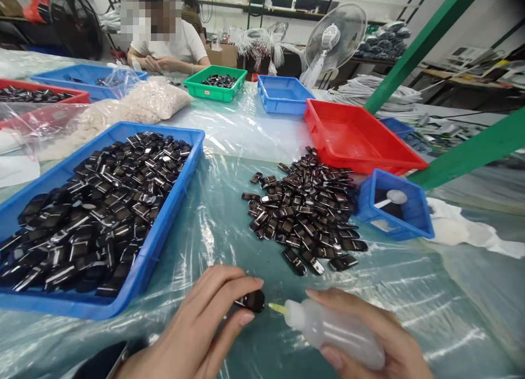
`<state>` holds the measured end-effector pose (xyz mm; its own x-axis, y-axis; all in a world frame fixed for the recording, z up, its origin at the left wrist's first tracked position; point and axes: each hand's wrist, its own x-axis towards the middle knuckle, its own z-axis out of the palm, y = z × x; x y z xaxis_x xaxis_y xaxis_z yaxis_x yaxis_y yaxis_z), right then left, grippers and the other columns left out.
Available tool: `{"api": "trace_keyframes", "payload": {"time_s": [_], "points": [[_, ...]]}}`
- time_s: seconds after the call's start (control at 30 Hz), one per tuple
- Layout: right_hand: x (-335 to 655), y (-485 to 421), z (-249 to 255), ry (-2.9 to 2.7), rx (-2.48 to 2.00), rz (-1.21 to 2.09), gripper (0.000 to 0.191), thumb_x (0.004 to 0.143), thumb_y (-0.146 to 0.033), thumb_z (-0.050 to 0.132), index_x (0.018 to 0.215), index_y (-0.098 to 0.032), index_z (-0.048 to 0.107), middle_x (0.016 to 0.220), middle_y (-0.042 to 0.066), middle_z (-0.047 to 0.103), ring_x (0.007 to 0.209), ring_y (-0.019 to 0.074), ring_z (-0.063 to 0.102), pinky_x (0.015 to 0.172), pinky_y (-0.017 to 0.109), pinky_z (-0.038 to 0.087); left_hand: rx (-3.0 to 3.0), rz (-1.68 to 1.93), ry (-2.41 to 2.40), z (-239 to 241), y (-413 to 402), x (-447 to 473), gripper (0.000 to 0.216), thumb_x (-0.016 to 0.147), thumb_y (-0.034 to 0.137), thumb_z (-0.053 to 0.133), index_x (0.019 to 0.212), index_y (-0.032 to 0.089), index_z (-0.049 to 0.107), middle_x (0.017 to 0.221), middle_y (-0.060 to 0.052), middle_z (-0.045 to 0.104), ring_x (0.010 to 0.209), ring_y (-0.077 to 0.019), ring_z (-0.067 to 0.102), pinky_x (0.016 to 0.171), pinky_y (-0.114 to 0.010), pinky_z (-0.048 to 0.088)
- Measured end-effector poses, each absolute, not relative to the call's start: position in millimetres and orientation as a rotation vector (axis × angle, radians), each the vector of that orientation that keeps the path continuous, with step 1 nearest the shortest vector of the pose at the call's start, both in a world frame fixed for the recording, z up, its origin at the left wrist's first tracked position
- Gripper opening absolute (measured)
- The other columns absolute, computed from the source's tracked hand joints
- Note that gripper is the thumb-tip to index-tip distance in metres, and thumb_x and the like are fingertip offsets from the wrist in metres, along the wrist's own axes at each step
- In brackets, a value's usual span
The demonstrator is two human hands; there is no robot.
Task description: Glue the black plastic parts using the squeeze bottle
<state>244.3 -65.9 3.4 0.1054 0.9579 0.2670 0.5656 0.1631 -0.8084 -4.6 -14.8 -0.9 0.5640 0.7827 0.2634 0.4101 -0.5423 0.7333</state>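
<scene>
Between the thumb and fingers of my left hand (209, 313) is a small glossy black plastic case (255, 301), its rounded end poking out toward the right. My right hand (369, 324) is wrapped around a translucent squeeze bottle (336, 330), tilted nearly flat. The bottle's yellow-green nozzle tip (278, 308) points at the case's rounded end, with a small gap between them. Beyond both hands lies a loose pile of similar black cases (303, 204). To the left, a large blue tray (153, 258) is heaped with more of them.
A small blue bin (396, 226) with a white spoon (396, 197) in dark material stands right of the pile, below a red tray (356, 138). Green posts (476, 146) cross the right side. Farther back are a green tray (215, 92), a fan (330, 37) and a seated person (172, 45).
</scene>
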Motion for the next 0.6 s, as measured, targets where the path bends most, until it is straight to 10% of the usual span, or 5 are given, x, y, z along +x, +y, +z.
{"api": "trace_keyframes", "payload": {"time_s": [0.6], "points": [[247.0,-57.2,23.2,-1.670,-1.395,0.730,0.030,0.079,-0.058,0.065,0.110,-0.057,0.067,0.075,-0.003,0.075,0.068,0.0235,0.072,0.049,0.031,0.057,2.183,0.829,0.882,3.2,-18.5,-1.0,0.027,0.105,0.035,0.034,0.126,0.030,0.049,0.105,-0.005,0.062,0.093,-0.0203,0.060,0.080,-0.029,0.050]]}}
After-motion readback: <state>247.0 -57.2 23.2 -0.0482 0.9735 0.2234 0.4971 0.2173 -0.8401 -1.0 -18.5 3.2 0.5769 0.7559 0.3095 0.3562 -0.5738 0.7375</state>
